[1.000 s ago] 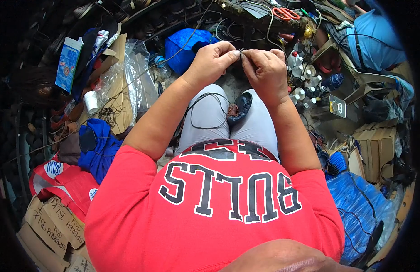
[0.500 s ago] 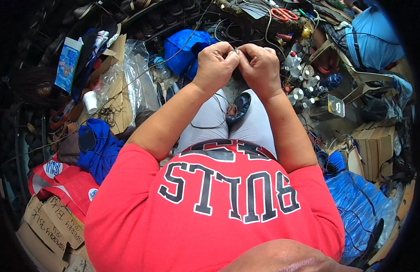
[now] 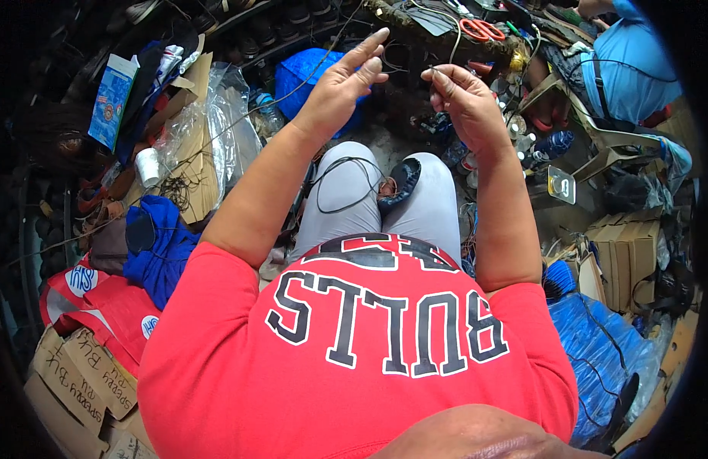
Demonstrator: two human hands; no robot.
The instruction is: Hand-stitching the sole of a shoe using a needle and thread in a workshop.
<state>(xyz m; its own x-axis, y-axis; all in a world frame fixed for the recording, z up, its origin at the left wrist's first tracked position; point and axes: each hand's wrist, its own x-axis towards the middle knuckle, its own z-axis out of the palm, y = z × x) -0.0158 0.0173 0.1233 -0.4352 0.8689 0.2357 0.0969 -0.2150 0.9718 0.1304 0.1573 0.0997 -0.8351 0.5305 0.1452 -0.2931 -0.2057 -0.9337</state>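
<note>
My left hand [image 3: 342,86] is raised beyond my knees, its fingers stretched out and apart, with nothing visible in it. To its right, my right hand [image 3: 468,99] has thumb and fingertips pinched together. Something thin and dark shows at those fingertips, too small to name. Between my thighs rests a dark shoe [image 3: 400,185], partly hidden. A thin dark cord [image 3: 317,191] lies in loops over my left thigh and reaches the shoe.
Orange-handled scissors [image 3: 482,30] lie at the far side. Several small bottles [image 3: 526,144] stand right of my right hand. A blue bag [image 3: 296,73] and clear plastic [image 3: 235,134] are at left. At far right is a person in light blue [image 3: 633,65].
My hands were together at the fingertips and are now apart. The left moved left and its fingers opened; the right moved right, still pinched. More cord loops show on my left thigh.
</note>
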